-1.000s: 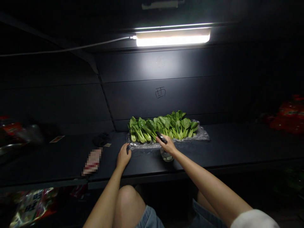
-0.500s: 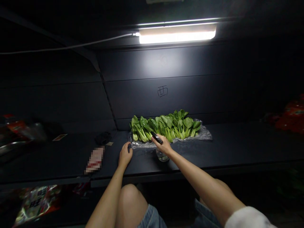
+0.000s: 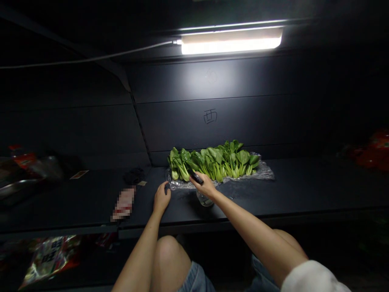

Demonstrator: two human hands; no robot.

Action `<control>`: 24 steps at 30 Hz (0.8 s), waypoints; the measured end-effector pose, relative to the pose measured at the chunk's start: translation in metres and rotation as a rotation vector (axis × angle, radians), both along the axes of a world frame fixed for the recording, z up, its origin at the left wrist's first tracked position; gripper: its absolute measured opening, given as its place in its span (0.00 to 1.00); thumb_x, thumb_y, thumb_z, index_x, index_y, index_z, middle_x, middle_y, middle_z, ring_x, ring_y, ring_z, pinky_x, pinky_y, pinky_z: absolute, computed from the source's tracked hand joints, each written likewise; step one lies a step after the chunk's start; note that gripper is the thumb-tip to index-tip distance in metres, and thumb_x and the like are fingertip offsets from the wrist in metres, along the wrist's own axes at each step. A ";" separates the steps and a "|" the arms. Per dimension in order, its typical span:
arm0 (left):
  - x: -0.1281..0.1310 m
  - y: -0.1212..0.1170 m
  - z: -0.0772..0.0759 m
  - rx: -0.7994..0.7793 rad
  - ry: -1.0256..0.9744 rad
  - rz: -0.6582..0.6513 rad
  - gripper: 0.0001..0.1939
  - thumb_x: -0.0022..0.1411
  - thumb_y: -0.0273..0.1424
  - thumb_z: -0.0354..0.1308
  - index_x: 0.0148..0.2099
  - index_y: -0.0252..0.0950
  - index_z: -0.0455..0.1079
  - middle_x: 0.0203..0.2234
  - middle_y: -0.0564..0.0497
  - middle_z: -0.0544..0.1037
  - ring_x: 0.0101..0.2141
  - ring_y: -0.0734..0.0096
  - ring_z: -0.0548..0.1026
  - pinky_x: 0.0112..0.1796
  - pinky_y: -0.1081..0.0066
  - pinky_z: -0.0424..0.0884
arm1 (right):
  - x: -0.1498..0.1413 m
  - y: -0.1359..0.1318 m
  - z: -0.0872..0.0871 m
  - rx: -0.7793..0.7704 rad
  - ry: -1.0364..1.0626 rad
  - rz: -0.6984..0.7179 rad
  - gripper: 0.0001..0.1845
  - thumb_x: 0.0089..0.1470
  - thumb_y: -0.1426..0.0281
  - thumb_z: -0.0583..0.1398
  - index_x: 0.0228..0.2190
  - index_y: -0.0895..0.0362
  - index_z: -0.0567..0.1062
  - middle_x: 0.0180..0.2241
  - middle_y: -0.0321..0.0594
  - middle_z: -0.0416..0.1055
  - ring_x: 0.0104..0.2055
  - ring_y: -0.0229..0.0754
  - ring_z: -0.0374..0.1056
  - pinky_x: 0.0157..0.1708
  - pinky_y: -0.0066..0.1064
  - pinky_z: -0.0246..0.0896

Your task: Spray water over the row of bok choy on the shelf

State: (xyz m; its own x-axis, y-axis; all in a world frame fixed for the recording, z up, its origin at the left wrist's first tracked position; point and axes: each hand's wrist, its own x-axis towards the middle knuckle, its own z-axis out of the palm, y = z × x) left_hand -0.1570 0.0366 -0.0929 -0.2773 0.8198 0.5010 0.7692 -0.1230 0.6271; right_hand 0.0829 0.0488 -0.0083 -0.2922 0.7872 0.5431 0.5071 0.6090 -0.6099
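At near side of greens (image 3: 216,159), right hand (image 3: 207,187) grips bottle (image 3: 204,199), nozzle (image 3: 196,177) toward row's left end (left hand (image 3: 162,198) beside wrap (image 3: 265,172), can't tell its grip).

Dark shelf (image 3: 304,186), panelled wall (image 3: 170,117), lit tube light (image 3: 231,45)
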 end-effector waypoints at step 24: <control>-0.001 0.000 0.000 -0.032 0.014 -0.002 0.22 0.59 0.26 0.48 0.54 0.28 0.69 0.52 0.37 0.76 0.54 0.56 0.73 0.58 0.58 0.67 | -0.002 -0.006 0.003 -0.038 -0.025 0.129 0.14 0.58 0.60 0.59 0.32 0.56 0.77 0.30 0.39 0.76 0.33 0.42 0.70 0.33 0.28 0.57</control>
